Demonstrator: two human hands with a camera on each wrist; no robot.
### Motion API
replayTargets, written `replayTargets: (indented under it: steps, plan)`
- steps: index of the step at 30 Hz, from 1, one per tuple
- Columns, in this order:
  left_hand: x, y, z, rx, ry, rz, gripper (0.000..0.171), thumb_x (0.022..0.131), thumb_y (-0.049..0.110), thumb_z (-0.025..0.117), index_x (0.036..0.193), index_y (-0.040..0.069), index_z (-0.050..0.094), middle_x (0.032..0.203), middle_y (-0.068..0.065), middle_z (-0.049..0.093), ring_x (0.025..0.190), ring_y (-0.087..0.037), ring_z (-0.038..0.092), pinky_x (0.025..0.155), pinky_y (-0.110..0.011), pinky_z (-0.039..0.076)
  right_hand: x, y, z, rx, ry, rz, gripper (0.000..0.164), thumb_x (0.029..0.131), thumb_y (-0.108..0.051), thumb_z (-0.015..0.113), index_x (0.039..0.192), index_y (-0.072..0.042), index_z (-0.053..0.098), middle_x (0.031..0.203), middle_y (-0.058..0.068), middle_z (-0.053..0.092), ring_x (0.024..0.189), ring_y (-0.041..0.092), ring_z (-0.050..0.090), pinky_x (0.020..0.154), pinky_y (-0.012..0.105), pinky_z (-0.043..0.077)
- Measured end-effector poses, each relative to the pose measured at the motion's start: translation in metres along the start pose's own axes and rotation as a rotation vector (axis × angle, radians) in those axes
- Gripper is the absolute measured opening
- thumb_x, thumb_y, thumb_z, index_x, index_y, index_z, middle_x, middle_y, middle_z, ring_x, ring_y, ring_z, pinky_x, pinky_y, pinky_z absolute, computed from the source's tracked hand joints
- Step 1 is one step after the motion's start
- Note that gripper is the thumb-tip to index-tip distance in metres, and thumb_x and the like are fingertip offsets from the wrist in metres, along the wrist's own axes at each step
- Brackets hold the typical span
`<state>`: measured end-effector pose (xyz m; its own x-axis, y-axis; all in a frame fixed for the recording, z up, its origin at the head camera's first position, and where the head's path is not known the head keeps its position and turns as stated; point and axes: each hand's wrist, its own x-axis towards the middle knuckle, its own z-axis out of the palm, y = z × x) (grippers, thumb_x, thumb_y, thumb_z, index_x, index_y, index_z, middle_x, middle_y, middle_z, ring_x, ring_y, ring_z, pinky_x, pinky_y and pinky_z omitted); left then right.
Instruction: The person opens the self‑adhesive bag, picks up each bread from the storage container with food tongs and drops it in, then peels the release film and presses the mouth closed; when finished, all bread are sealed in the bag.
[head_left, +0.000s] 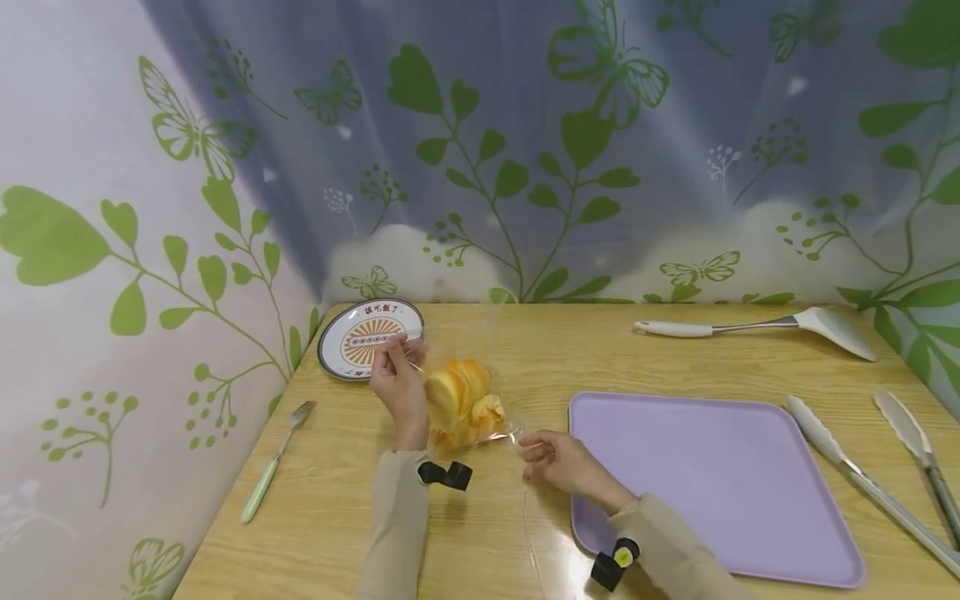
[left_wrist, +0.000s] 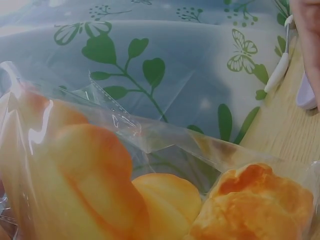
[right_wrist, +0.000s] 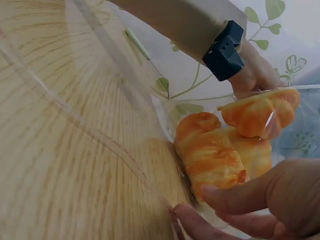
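A clear plastic bag [head_left: 512,427] holds several golden-brown bread pieces, among them a ridged, croissant-like roll [head_left: 459,385]. My left hand [head_left: 397,379] pinches the bag's film at its left side, beside the breads. At the lower right of the bag is my right hand [head_left: 561,460], thumb and fingers pinching the film's edge. In the right wrist view, the breads [right_wrist: 215,155] sit inside the film just beyond the right thumb [right_wrist: 240,197]. Up close in the left wrist view, the film [left_wrist: 150,135] is creased and stretches over the breads.
A patterned oval plate [head_left: 337,337] lies behind my left hand, a green-handled fork [head_left: 277,462] to its left. On the right is a purple tray [head_left: 712,483], partly under my right forearm. Tongs [head_left: 855,471] lie beside it, and a white-handled spatula [head_left: 750,327] near the curtain.
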<state>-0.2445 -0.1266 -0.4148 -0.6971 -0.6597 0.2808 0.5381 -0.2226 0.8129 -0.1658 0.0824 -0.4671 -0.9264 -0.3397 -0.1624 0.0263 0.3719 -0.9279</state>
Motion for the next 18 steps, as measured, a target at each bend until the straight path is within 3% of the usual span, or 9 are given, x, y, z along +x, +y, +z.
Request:
replayTargets:
  steps: [2,5,8,13,18]
  plan:
    - [0.0,0.0,0.0,-0.003,-0.007,0.006,0.025,0.098,0.024,0.051,0.087,0.005,0.064,0.068,0.009,0.071,0.061,-0.005,0.068,0.06,-0.015,0.053,0.0,-0.001,-0.003,-0.008,0.022,0.031,0.042,0.088,0.003,0.063,0.129,0.008,0.055,0.113,0.029,0.066,0.084,0.029,0.071,0.066,0.027,0.058]
    - [0.001,-0.002,0.0,-0.006,-0.016,0.011,0.023,0.101,0.016,0.049,0.085,0.008,0.064,0.068,0.007,0.071,0.06,-0.006,0.068,0.06,-0.015,0.054,0.001,-0.005,-0.013,0.023,0.077,0.064,0.042,0.097,-0.005,0.055,0.137,0.008,0.049,0.096,0.028,0.07,0.066,0.021,0.07,0.061,0.031,0.059]
    - [0.001,-0.003,0.0,0.004,-0.018,0.01,0.024,0.102,0.013,0.047,0.085,0.009,0.064,0.068,0.008,0.071,0.059,-0.004,0.067,0.06,-0.015,0.053,0.006,-0.014,-0.027,0.048,0.127,0.043,0.04,0.101,-0.009,0.049,0.138,0.007,0.048,0.086,0.027,0.07,0.052,0.011,0.063,0.057,0.03,0.058]
    - [0.001,-0.004,0.001,-0.007,-0.032,0.02,0.025,0.102,0.008,0.047,0.085,0.0,0.063,0.066,0.009,0.07,0.058,-0.002,0.066,0.058,-0.014,0.052,0.024,-0.038,-0.047,0.158,0.196,-0.053,0.042,0.102,-0.015,0.052,0.14,0.001,0.049,0.132,0.027,0.057,0.06,0.005,0.059,0.061,0.024,0.057]
    - [-0.001,-0.004,0.003,-0.037,-0.056,-0.007,0.024,0.102,0.002,0.044,0.087,-0.004,0.062,0.068,0.007,0.07,0.058,-0.003,0.066,0.058,-0.015,0.053,0.048,-0.065,-0.047,0.211,0.27,-0.156,0.044,0.099,-0.021,0.058,0.139,-0.004,0.052,0.133,0.022,0.056,0.069,0.006,0.062,0.065,0.022,0.056]
